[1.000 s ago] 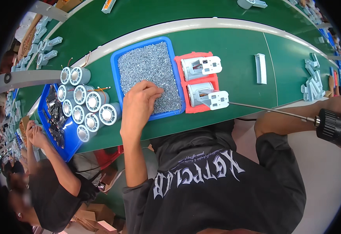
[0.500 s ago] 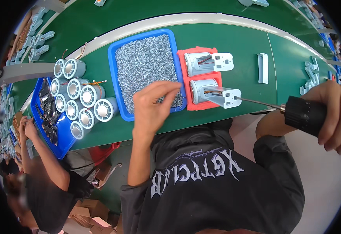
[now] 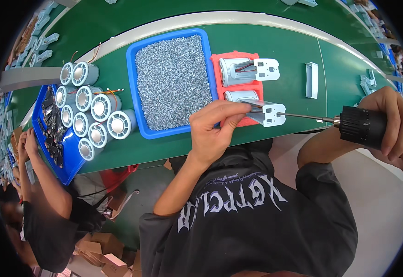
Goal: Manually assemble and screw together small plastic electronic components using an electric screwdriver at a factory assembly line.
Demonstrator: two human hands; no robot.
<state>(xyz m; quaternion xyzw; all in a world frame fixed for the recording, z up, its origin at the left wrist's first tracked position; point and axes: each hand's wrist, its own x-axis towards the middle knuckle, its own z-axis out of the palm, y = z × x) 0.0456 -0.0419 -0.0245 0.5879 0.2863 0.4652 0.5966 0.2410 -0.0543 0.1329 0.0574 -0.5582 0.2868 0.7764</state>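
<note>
My right hand grips a black power screwdriver. Its long bit reaches left to the end plate of the nearer light-grey bracketed housing, around one of the plate's holes. My left hand is pinched, thumb and forefinger at the inner side of that bracket; anything between the fingertips is too small to make out. The housing lies on its side in a red holder, partly covered by my left hand. Behind it, a second such housing with dark red wires inside rests in the same holder.
Left of the holder stands a blue tray heaped with small screws. Several round grey motors with wires are grouped further left, beside a blue bin of dark parts. A white channel piece lies right. A co-worker's hands show far left.
My left hand has moved right from over the screw tray to the nearer housing's bracket, still pinched. The screwdriver bit stays at the end plate.
</note>
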